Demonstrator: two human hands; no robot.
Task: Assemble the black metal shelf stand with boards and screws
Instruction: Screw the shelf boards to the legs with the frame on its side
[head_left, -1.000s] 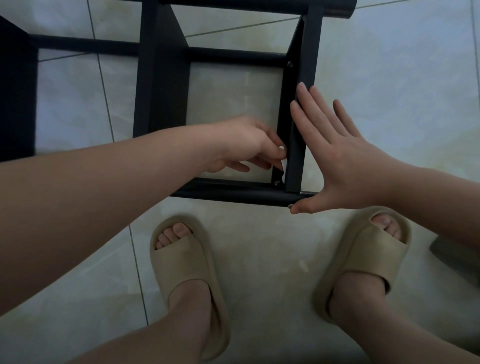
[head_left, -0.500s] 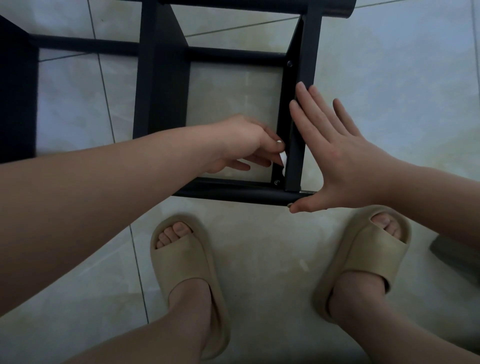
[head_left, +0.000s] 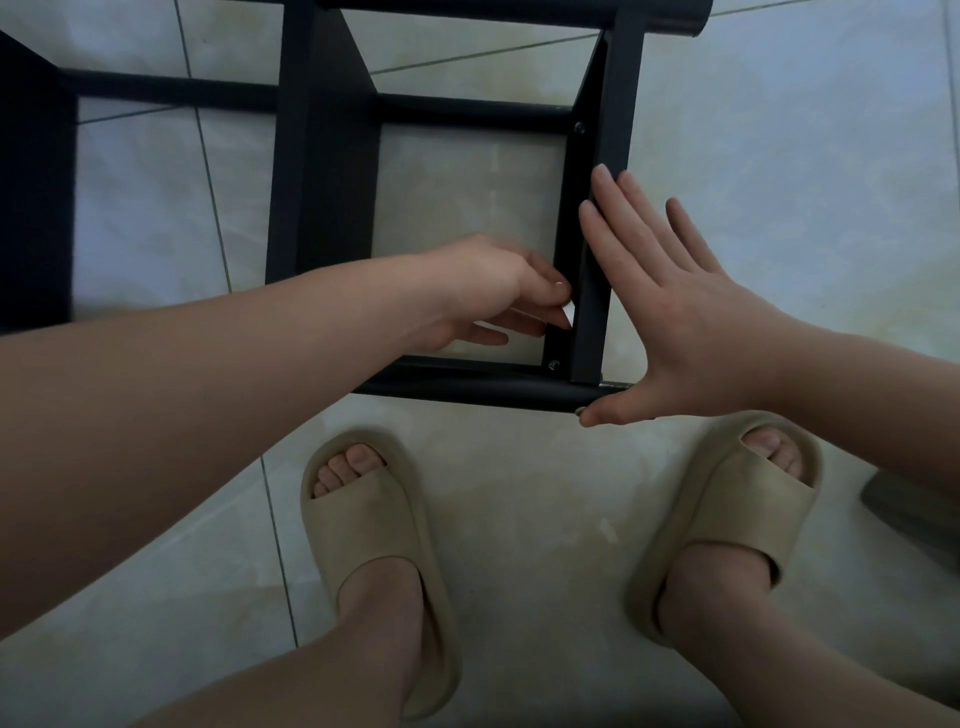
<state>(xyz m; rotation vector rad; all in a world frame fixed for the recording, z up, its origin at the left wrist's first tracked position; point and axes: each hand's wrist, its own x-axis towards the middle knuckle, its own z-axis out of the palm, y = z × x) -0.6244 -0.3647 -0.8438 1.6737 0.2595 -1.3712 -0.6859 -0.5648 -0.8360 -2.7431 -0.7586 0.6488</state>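
pale tile floor (head_left: 805, 156) under it all, dim light. left hand (head_left: 483, 291) has thumb + forefinger pinched on a small white bit (head_left: 567, 314) (sticker or tab, can't tell), held against the inner face of the end panel (head_left: 618, 104). right hand (head_left: 691, 322) is spread flat, fingers straight, pressed on the panel's outer face, thumb along the end of the front tube (head_left: 467, 387) just below the panel.

handling, my guess: the shelf stand (head_left: 322, 156) looks stiff, fairly heavy, smooth paint, so prob slides on tile rather than flexes. best hold = the panel's flat faces or a tube near a joint. white bit looks thin + tearable, so no load on it.

the panel sits btwn both hands, each touching it. lower screw (head_left: 554, 365) at the panel's bottom inner corner, upper screw (head_left: 579, 127) at its top inner corner. rest of the stand runs left of the panel, w/ a wider board (head_left: 332, 218) well apart. beige slippers (head_left: 374, 519) on the person's side of the panel; grey object (head_left: 909, 504) off to its right, unclear what.
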